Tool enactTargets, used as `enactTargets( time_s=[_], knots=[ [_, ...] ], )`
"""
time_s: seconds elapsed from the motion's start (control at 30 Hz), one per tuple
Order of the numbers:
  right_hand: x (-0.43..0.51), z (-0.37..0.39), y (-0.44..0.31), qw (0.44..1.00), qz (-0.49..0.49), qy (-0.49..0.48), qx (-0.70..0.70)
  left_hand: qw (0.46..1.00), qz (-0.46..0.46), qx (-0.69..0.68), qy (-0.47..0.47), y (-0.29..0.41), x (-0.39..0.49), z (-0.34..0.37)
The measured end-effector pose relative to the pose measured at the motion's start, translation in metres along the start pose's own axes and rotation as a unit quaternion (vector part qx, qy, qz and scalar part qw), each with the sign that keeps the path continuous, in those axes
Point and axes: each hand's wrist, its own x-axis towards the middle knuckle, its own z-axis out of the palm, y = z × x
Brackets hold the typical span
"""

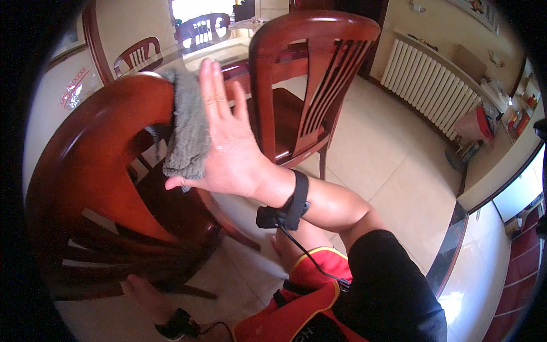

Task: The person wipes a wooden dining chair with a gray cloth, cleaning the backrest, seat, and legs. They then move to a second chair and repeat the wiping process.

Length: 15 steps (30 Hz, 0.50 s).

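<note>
A grey knitted cloth (188,124) lies under the palm of my right hand (233,147), against the top rail of a reddish-brown wooden chair (92,124). My right fingers stretch upward along the cloth, and the thumb shows below its lower end. At the lower left, in shadow, my left hand (147,299) is at the edge of the same chair's slatted back. Its fingertips seem to touch the wood, but the dim light hides whether they grip it.
A second wooden chair (316,25) stands just right of my right hand, close to a dining table (235,45). Farther chairs (143,53) are behind the table. A white radiator (427,81) lines the right wall, above the tiled floor (384,145). A cable (307,256) hangs from my right wrist strap.
</note>
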Motion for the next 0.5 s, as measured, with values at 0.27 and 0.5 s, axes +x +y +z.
enactTargets(
  time_s=[0.27,0.5],
  knots=[
    [0.071,0.000,0.003,0.957,-0.157,0.238,0.058,0.936,-0.200,-0.288,-0.023,0.048,0.020,0.002],
    [0.054,0.028,0.005,0.980,-0.016,0.194,0.042,0.996,-0.068,0.052,-0.026,0.006,0.014,-0.005]
  ],
)
